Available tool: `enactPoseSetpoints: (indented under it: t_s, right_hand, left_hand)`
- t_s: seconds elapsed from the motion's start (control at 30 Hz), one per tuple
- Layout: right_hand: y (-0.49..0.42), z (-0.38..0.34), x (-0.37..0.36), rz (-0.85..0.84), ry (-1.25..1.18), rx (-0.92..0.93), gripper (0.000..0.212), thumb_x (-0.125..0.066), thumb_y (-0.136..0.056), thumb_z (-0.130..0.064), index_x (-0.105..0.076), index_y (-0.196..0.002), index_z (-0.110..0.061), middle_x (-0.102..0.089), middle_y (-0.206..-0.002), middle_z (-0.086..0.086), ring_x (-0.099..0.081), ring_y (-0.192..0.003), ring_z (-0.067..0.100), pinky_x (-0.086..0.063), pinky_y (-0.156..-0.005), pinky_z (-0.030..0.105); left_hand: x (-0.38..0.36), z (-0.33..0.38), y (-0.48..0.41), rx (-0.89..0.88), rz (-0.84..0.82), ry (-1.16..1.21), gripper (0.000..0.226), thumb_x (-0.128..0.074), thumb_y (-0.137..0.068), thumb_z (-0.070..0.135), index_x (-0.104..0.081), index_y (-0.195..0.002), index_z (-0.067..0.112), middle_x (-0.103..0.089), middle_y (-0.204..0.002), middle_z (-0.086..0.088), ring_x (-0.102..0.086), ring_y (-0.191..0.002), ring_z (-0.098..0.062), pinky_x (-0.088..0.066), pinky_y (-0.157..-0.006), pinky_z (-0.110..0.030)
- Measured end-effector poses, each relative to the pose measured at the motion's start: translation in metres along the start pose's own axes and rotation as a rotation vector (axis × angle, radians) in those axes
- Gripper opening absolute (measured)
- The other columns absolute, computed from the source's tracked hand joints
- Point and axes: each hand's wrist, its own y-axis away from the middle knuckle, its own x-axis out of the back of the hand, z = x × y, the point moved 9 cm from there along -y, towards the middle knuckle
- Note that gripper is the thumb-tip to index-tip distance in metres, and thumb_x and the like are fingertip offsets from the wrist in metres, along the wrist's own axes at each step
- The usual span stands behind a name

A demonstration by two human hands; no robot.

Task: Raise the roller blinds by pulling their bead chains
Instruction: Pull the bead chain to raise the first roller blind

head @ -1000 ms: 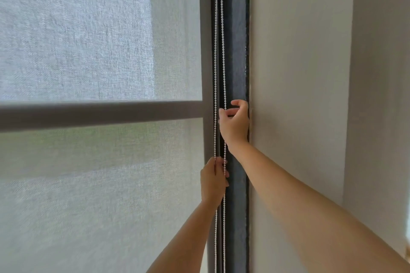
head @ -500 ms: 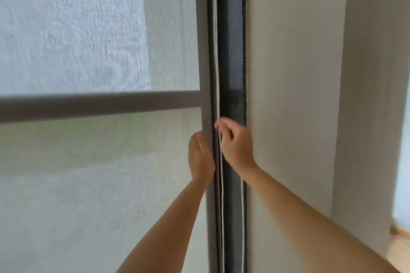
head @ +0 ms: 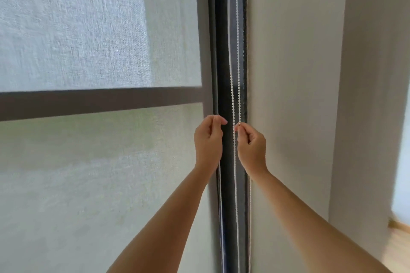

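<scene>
Fabric of the roller blind covers the whole pane, down past the horizontal window bar, so the raising looks barely begun. At its right edge runs the dark frame post, and the bead chain hangs in front of it as two near-parallel strands, probably kept there so the loop stays clear of the cloth. Both hands are up at the same height, one either side of the strands. The right hand pinches the right-hand strand between thumb and fingertip. The left hand is pinched shut just left of the chain, at the blind's edge; whether it grips anything I cannot tell.
</scene>
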Motion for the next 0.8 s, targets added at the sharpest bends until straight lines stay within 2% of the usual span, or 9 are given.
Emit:
enactPoseSetpoints:
  t_s: [0.13, 0.2, 0.3, 0.43, 0.53, 0.6, 0.67, 0.73, 0.8]
  right_hand:
    - [0.0, -0.001, -0.016, -0.139, -0.068, -0.066, 0.02, -0.049, -0.099, -0.013, -0.069, -0.096, -0.012, -0.055, -0.059, -0.004, -0.045, -0.049, 0.004, -0.042, -0.056, 0.014]
    - [0.004, -0.002, -0.023, -0.2, -0.132, -0.104, 0.019, -0.05, -0.099, -0.017, -0.07, -0.099, -0.016, -0.063, -0.068, 0.011, -0.052, -0.057, 0.01, -0.048, -0.061, 0.019]
    - [0.011, -0.008, -0.029, -0.253, -0.266, -0.169, 0.024, -0.049, -0.1, -0.017, -0.07, -0.103, -0.007, -0.069, -0.066, -0.011, -0.061, -0.057, 0.001, -0.048, -0.053, 0.011]
    - [0.022, -0.017, -0.026, -0.32, -0.393, -0.236, 0.03, -0.043, -0.102, -0.015, -0.066, -0.084, -0.016, -0.045, -0.046, -0.011, -0.034, -0.038, 0.002, -0.028, -0.037, 0.014]
    - [0.032, -0.023, -0.019, -0.407, -0.531, -0.276, 0.029, -0.041, -0.103, -0.017, -0.063, -0.084, -0.016, -0.032, -0.049, -0.005, -0.02, -0.039, 0.009, -0.019, -0.036, 0.019]
    - [0.034, -0.027, -0.01, -0.427, -0.57, -0.269, 0.029, -0.041, -0.102, -0.016, -0.063, -0.083, -0.017, -0.032, -0.049, -0.007, -0.02, -0.038, 0.008, -0.021, -0.035, 0.018]
    - [0.03, -0.024, 0.002, -0.399, -0.579, -0.27, 0.03, -0.041, -0.102, -0.015, -0.062, -0.081, -0.017, -0.032, -0.049, -0.007, -0.02, -0.038, 0.008, -0.021, -0.035, 0.018]
    - [0.022, -0.015, 0.017, -0.322, -0.555, -0.296, 0.031, -0.041, -0.102, -0.015, -0.06, -0.079, -0.017, -0.032, -0.05, -0.006, -0.02, -0.039, 0.008, -0.017, -0.036, 0.019]
    - [0.013, -0.004, 0.032, -0.22, -0.474, -0.313, 0.032, -0.04, -0.102, -0.015, -0.059, -0.077, -0.018, -0.033, -0.05, -0.007, -0.02, -0.038, 0.008, -0.017, -0.035, 0.019]
  left_hand:
    - [0.008, -0.008, 0.006, 0.053, 0.088, -0.137, 0.011, -0.047, -0.099, 0.031, -0.057, -0.097, 0.026, -0.058, -0.072, 0.017, -0.055, -0.065, 0.004, -0.04, -0.062, -0.014]
    - [-0.005, -0.021, 0.003, 0.172, -0.069, -0.064, 0.027, -0.048, -0.097, 0.041, -0.048, -0.119, 0.025, -0.058, -0.094, 0.018, -0.059, -0.089, 0.007, -0.047, -0.08, -0.019]
    - [-0.028, -0.038, 0.006, 0.377, -0.272, 0.048, 0.045, -0.034, -0.098, 0.052, -0.04, -0.128, 0.019, -0.06, -0.101, 0.008, -0.064, -0.099, -0.009, -0.054, -0.083, -0.028]
    - [-0.023, -0.048, -0.003, 0.436, -0.149, 0.028, 0.042, -0.032, -0.1, 0.049, -0.047, -0.118, 0.014, -0.057, -0.109, 0.001, -0.057, -0.104, -0.016, -0.048, -0.093, -0.035]
    - [-0.029, -0.046, -0.016, 0.425, -0.165, -0.05, 0.057, -0.047, -0.096, 0.047, -0.033, -0.141, 0.015, -0.046, -0.139, -0.005, -0.046, -0.126, -0.019, -0.04, -0.106, -0.037]
    - [-0.042, -0.037, -0.021, 0.444, -0.215, 0.045, 0.056, -0.047, -0.096, 0.046, -0.033, -0.141, 0.015, -0.056, -0.13, -0.006, -0.056, -0.113, -0.017, -0.047, -0.094, -0.033]
    - [-0.054, -0.022, -0.022, 0.438, -0.249, 0.238, 0.038, -0.046, -0.099, 0.039, -0.05, -0.128, 0.016, -0.07, -0.096, -0.002, -0.066, -0.081, -0.014, -0.056, -0.07, -0.028]
    - [-0.05, -0.006, -0.02, 0.332, -0.151, 0.305, 0.021, -0.048, -0.1, 0.028, -0.065, -0.104, 0.017, -0.057, -0.061, 0.008, -0.05, -0.052, -0.006, -0.043, -0.046, -0.018]
    - [-0.031, 0.01, -0.012, 0.164, 0.022, 0.206, 0.025, -0.045, -0.101, 0.02, -0.066, -0.086, 0.021, -0.044, -0.055, 0.012, -0.038, -0.049, -0.005, -0.032, -0.045, -0.018]
